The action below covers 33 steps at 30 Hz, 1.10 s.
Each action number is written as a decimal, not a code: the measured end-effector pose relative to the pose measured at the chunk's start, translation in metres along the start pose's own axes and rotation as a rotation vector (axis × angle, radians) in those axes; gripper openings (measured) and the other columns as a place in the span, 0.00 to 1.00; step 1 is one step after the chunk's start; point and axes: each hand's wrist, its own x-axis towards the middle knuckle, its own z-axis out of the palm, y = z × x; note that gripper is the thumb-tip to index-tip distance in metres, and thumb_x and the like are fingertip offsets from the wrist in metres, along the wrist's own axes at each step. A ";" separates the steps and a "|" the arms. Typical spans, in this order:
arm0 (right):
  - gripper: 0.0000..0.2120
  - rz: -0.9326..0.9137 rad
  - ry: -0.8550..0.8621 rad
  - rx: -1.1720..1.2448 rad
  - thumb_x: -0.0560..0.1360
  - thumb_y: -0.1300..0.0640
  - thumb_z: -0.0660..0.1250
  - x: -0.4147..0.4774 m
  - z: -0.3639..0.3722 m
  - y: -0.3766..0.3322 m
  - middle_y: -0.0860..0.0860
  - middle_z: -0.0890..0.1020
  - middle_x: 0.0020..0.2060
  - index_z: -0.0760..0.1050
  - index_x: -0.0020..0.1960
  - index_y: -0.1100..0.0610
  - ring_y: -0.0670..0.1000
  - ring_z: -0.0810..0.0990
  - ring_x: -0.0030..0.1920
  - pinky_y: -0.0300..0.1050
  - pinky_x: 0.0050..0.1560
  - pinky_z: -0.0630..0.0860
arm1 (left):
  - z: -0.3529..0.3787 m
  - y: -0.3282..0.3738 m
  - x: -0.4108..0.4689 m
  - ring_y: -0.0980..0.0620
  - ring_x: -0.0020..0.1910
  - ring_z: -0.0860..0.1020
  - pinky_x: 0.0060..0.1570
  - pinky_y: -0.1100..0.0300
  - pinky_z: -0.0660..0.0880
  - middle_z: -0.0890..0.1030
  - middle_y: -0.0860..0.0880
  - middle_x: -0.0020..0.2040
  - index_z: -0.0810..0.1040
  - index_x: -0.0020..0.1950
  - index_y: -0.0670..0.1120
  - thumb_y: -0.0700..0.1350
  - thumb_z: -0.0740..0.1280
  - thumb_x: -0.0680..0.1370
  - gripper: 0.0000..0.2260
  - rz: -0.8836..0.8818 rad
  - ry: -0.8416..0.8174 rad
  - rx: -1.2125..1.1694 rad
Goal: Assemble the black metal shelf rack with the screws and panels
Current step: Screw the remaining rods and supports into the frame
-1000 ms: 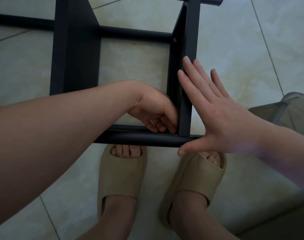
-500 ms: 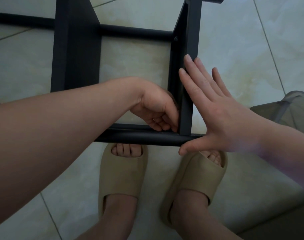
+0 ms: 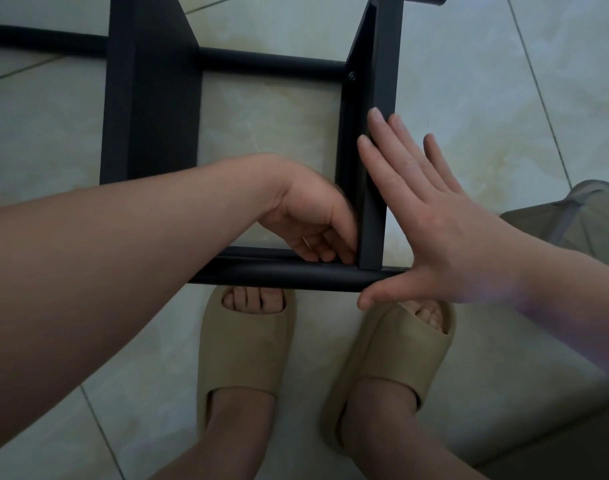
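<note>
Head view. Tech A: State the position of the shelf rack (image 3: 150, 98).

Tech B: It lies on the tiled floor (image 3: 503, 98), directly ahead of the person's feet. Two panels run away from the camera and dark tubes cross between them. The near tube (image 3: 278, 275) is closest to the toes.

Tech A: State of the left hand (image 3: 313, 220)?

Tech B: It reaches inside the frame to the corner where the right panel (image 3: 386, 64) meets the near tube. The fingers are curled tightly into that corner. Whether they hold anything cannot be determined, because the hand itself covers the joint.

Tech A: And the right hand (image 3: 445, 237)?

Tech B: It is spread flat. Straight fingers press against the outer face of the right panel, and the thumb extends along the end of the near tube. It grips nothing.

Tech A: Fasteners in view?

Tech B: One screw (image 3: 352, 76), at the far end of the right panel's inner face.

Tech A: Obstructions and surroundings?

Tech B: The left forearm crosses the rack's near left portion, hiding the lower end of the left panel and part of the near tube. Beige slippers (image 3: 247, 348) stand just beside the near tube. A grey-green fabric item (image 3: 580, 216) sits at the right edge, apart from the rack. Its identity is not discernible.
</note>
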 end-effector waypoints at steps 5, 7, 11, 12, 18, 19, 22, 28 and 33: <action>0.66 -0.006 0.004 -0.004 0.64 0.20 0.62 0.000 0.001 0.000 0.56 0.36 0.82 0.38 0.83 0.61 0.55 0.33 0.81 0.64 0.80 0.39 | 0.000 0.003 0.000 0.54 0.37 0.75 0.45 0.61 0.72 0.82 0.49 0.38 0.82 0.43 0.44 0.36 0.67 0.77 0.06 0.012 0.013 0.007; 0.66 -0.005 0.006 -0.002 0.64 0.20 0.62 0.000 0.001 0.000 0.56 0.36 0.82 0.38 0.83 0.61 0.55 0.33 0.81 0.63 0.80 0.39 | -0.001 0.002 0.000 0.54 0.37 0.76 0.45 0.61 0.73 0.81 0.49 0.38 0.82 0.43 0.45 0.35 0.67 0.77 0.07 0.017 0.010 -0.002; 0.66 -0.007 0.010 -0.003 0.64 0.20 0.61 0.000 0.002 0.001 0.57 0.36 0.82 0.39 0.83 0.62 0.56 0.34 0.81 0.64 0.80 0.39 | -0.001 0.000 0.001 0.54 0.38 0.76 0.46 0.61 0.73 0.81 0.49 0.38 0.82 0.42 0.45 0.35 0.67 0.77 0.08 0.027 0.002 -0.022; 0.66 -0.007 0.009 -0.004 0.64 0.20 0.61 0.000 0.002 0.001 0.57 0.36 0.82 0.39 0.83 0.61 0.56 0.34 0.81 0.64 0.80 0.39 | -0.001 0.000 0.001 0.54 0.38 0.76 0.46 0.61 0.73 0.81 0.49 0.38 0.82 0.43 0.45 0.35 0.67 0.77 0.07 0.030 0.002 -0.028; 0.66 -0.007 0.004 -0.002 0.65 0.20 0.61 0.000 0.001 0.000 0.57 0.36 0.82 0.38 0.82 0.61 0.56 0.33 0.81 0.65 0.80 0.40 | -0.002 -0.002 0.001 0.55 0.39 0.77 0.48 0.60 0.74 0.82 0.50 0.39 0.81 0.45 0.45 0.35 0.67 0.77 0.06 0.050 -0.012 -0.040; 0.66 -0.008 0.004 -0.002 0.65 0.20 0.61 0.000 0.001 0.000 0.57 0.36 0.82 0.38 0.82 0.61 0.56 0.33 0.81 0.65 0.80 0.39 | -0.001 -0.003 0.001 0.55 0.39 0.77 0.48 0.60 0.74 0.81 0.50 0.39 0.81 0.45 0.45 0.35 0.67 0.77 0.07 0.053 -0.015 -0.045; 0.66 -0.009 0.006 -0.004 0.65 0.20 0.61 0.000 0.001 0.000 0.57 0.36 0.82 0.38 0.82 0.62 0.56 0.33 0.81 0.64 0.80 0.40 | -0.002 -0.004 -0.001 0.55 0.39 0.77 0.47 0.60 0.73 0.81 0.50 0.39 0.80 0.45 0.45 0.35 0.67 0.77 0.07 0.054 -0.033 -0.047; 0.66 -0.012 0.015 -0.008 0.65 0.20 0.61 0.000 0.003 0.001 0.57 0.36 0.82 0.38 0.82 0.61 0.56 0.34 0.81 0.65 0.80 0.40 | -0.008 0.000 -0.011 0.57 0.37 0.73 0.38 0.63 0.65 0.83 0.51 0.46 0.85 0.45 0.50 0.44 0.70 0.75 0.04 -0.020 -0.016 0.055; 0.66 -0.009 0.014 -0.002 0.65 0.20 0.62 0.000 0.002 0.001 0.57 0.36 0.82 0.38 0.83 0.61 0.55 0.34 0.81 0.64 0.80 0.40 | -0.001 0.003 -0.001 0.55 0.34 0.71 0.36 0.63 0.63 0.81 0.49 0.39 0.84 0.35 0.48 0.37 0.68 0.77 0.13 -0.011 -0.020 0.047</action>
